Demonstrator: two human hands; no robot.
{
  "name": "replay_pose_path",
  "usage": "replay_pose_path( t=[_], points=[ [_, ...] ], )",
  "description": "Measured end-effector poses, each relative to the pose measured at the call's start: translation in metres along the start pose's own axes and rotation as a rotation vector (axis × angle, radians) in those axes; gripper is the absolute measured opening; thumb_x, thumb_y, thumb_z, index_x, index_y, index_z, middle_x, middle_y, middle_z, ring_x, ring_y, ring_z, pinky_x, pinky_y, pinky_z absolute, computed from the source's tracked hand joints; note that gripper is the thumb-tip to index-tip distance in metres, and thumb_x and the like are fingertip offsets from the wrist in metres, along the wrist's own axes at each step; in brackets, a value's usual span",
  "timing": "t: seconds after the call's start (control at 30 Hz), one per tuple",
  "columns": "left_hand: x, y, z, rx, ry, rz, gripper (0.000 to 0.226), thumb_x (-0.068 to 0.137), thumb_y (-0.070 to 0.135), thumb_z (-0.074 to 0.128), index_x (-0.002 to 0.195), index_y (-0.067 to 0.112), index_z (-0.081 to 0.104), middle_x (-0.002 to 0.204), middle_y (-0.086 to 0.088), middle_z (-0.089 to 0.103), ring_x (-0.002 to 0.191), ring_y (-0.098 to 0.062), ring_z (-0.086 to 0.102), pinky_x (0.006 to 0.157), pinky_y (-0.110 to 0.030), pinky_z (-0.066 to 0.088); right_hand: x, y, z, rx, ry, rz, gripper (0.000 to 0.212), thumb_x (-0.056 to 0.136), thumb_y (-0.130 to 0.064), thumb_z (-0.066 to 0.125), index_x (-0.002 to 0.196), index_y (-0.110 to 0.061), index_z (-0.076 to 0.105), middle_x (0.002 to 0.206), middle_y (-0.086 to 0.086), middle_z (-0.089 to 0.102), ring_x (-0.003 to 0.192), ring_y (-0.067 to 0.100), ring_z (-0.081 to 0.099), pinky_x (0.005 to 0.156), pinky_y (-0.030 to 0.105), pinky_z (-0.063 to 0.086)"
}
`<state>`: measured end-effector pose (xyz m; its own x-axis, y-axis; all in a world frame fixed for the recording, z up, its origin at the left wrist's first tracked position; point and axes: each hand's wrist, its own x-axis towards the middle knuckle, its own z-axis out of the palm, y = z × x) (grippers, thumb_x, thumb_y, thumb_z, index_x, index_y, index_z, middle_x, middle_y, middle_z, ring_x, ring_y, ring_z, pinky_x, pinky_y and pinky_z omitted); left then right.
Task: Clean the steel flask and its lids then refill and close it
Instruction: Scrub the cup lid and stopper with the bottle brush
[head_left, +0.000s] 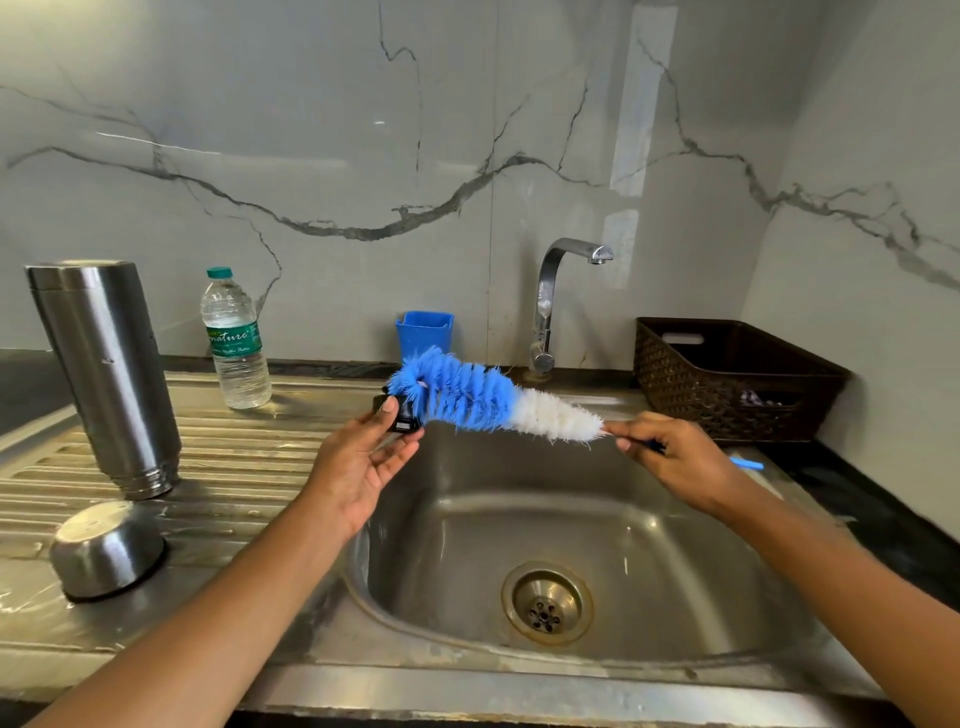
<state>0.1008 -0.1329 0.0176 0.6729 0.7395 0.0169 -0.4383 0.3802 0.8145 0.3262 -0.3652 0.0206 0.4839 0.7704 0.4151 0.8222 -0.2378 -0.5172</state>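
Over the sink, the left hand pinches one small black lid. The right hand grasps one bottle brush by its handle, bristles on the lid. At left stand one steel cap, one inverted flask, and one water bottle.

Basin: open from the front down to the drain. Over its rear half: brush, held crosswise between the left hand, which also pinches a black lid, and the right hand, bars a straight reach to the tap. Drainboard: inverted flask, steel lid before it, bottle behind; open strip between these and the basin. Right rear counter: basket fills the corner.
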Motion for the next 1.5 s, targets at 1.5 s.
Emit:
replay_pose_path(
  t=[1.5],
  points=[
    [-0.002,-0.003,0.009,0.433,0.069,0.497,0.051,0.069,-0.011,0.073,0.111,0.013,0.055,0.100,0.012,0.061,0.088,-0.007,0.064,0.077,-0.023,0.055,-0.007,-0.034,-0.019,0.254,-0.166,0.129,0.024,0.093,-0.006,0.054,0.100,-0.023,0.068,0.060,-0.005,0.059,0.044,-0.003,0.043,0.047,0.008,0.034]
  ],
)
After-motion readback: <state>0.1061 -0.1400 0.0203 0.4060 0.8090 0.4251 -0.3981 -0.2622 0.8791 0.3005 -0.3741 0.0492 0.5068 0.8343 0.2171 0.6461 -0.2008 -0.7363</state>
